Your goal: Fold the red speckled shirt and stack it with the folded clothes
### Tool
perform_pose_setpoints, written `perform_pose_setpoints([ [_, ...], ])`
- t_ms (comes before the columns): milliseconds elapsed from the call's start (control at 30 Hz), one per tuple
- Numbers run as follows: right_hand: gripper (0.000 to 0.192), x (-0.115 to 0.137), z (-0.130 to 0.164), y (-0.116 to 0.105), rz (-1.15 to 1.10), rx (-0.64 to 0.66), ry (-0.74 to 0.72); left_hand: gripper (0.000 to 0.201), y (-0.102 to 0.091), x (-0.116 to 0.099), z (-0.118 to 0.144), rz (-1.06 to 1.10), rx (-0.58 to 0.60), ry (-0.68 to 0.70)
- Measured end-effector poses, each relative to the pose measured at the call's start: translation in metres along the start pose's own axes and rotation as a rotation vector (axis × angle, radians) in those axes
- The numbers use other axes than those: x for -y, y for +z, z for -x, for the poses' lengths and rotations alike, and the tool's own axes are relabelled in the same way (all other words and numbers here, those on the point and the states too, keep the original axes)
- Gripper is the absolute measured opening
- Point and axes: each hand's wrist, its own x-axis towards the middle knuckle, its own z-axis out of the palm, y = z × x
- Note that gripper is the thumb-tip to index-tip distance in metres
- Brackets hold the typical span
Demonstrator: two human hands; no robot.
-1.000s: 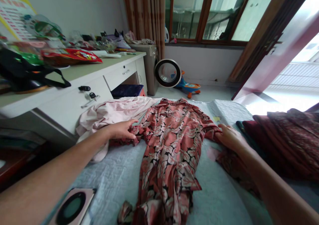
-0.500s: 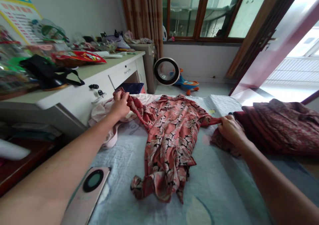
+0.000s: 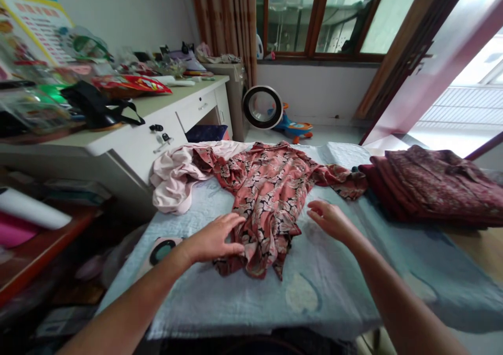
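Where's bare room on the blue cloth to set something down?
Blue cloth lies bare nearside of the patterned shirt, between left forearm and right forearm, and between right forearm and folded stack. Crowded: far left, where a sleeve overlaps the pink garment.

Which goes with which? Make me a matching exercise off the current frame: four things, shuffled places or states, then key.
Things:
1. patterned garment
2. pale pink cloth
3. folded stack
4. red packet

Places or states:
A. crumpled, partly under a patterned sleeve
B. on the desk
C. spread out, sleeves to both sides
D. mostly dark red, at the right of the picture

Pairs: 1-C, 2-A, 3-D, 4-B
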Motion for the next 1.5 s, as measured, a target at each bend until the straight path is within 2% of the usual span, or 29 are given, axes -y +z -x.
perform_pose_setpoints([
  [67, 0.033, 0.026, 0.016, 0.01, -0.101, 0.075, 0.006, 0.086, 0.015, -0.003, 0.016, 0.024, 0.021, -0.01],
  [133, 0.041, 0.045, 0.029, 0.021, -0.18, 0.105, 0.027, 0.095, 0.029, -0.004, 0.025, 0.017, 0.007, -0.033],
  [200, 0.056, 0.057, 0.039, 0.034, -0.237, 0.067, 0.026, 0.084, 0.042, -0.005, 0.028, 0.005, -0.065, -0.052],
  [300, 0.071, 0.065, 0.045, 0.055, -0.277, -0.017, -0.024, 0.053, 0.057, -0.011, 0.026, 0.033, -0.235, -0.078],
  [433, 0.048, 0.061, 0.044, 0.07, -0.312, -0.104, 0.016, 0.039, 0.067, -0.012, 0.024, 0.235, -0.433, -0.161],
  [600, 0.043, 0.04, 0.048, 0.071, -0.569, -0.302, 0.262, 0.04, 0.069, 0.004, 0.028, 0.619, -0.609, -0.291],
  [667, 0.039, 0.032, 0.05, 0.07, -0.613, -0.414, 0.302, 0.039, 0.068, 0.008, 0.03, 0.639, -0.698, -0.32],
  [733, 0.033, 0.029, 0.053, 0.069, -0.558, -0.539, 0.285, 0.036, 0.068, 0.008, 0.033, 0.547, -0.778, -0.303],
  [767, 0.03, 0.028, 0.054, 0.068, -0.515, -0.586, 0.27, 0.035, 0.068, 0.006, 0.034, 0.483, -0.79, -0.279],
  [833, 0.026, 0.03, 0.057, 0.065, -0.448, -0.624, 0.246, 0.033, 0.066, 0.002, 0.039, 0.359, -0.731, -0.224],
  [933, 0.024, 0.034, 0.059, 0.056, -0.424, -0.603, 0.217, 0.025, 0.057, -0.003, 0.045, 0.208, -0.56, -0.147],
  [1000, 0.023, 0.036, 0.058, 0.047, -0.488, -0.552, 0.214, 0.021, 0.045, -0.003, 0.047, 0.17, -0.493, -0.121],
  [1067, 0.023, 0.037, 0.055, 0.039, -0.645, -0.463, 0.245, 0.022, 0.031, -0.002, 0.045, 0.24, -0.458, -0.119],
  [1167, 0.023, 0.037, 0.047, 0.027, -0.959, -0.326, 0.301, 0.024, 0.006, 0.002, 0.033, 0.49, -0.404, -0.151],
  [1267, 0.026, 0.034, 0.037, 0.023, -1.208, -0.264, 0.366, 0.025, -0.014, 0.008, 0.012, 0.76, -0.425, -0.241],
  [1367, 0.031, 0.03, 0.03, 0.027, -1.328, -0.346, 0.403, 0.029, -0.022, 0.015, -0.01, 0.975, -0.526, -0.336],
  [1433, 0.04, 0.028, 0.03, 0.033, -1.305, -0.43, 0.352, 0.037, -0.019, 0.018, -0.021, 1.0, -0.663, -0.356],
  [1500, 0.053, 0.026, 0.034, 0.041, -1.166, -0.467, 0.308, 0.049, -0.008, 0.018, -0.025, 0.863, -0.787, -0.373],
])
